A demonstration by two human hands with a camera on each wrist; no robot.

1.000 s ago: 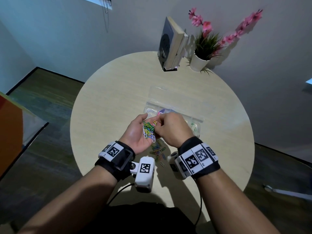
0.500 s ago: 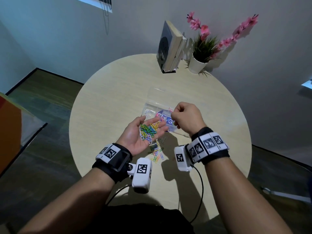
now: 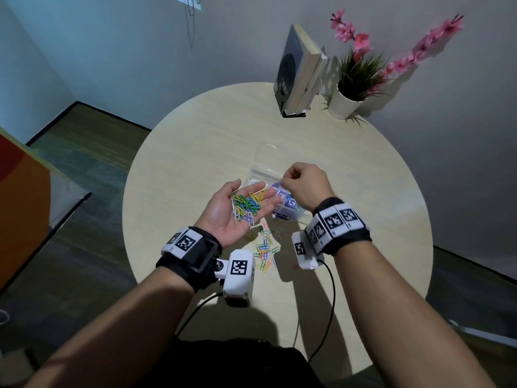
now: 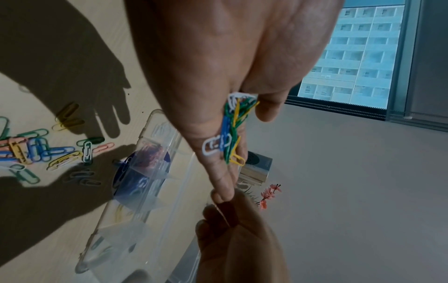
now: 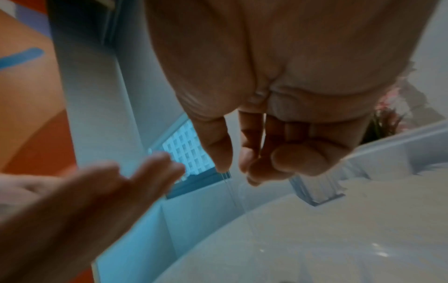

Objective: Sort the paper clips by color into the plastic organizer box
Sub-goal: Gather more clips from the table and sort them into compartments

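Observation:
My left hand (image 3: 251,193) lies palm up with its fingers nearly straight and carries a heap of green, yellow, blue and white paper clips (image 3: 246,205) (image 4: 232,130). Just right of it, my right hand (image 3: 284,179) (image 5: 234,168) hovers over the clear plastic organizer box (image 3: 260,175) (image 4: 150,172) with its fingers curled. Thumb and forefinger nearly meet, and I see no clip between them. Separate compartments of the box hold pink, blue (image 4: 135,183) and yellow clips. More mixed clips (image 3: 265,247) (image 4: 36,149) lie loose on the table in front of the box.
The round pale table (image 3: 195,152) carries standing books (image 3: 299,74) and a white pot of pink flowers (image 3: 347,102) at its far edge. The box's clear lid (image 3: 277,152) lies open behind it. Camera cables hang from both wrists toward me.
My right hand has left the clips in the left palm and moved up and right, over the box. The left hand has spread flatter and stayed about where it was.

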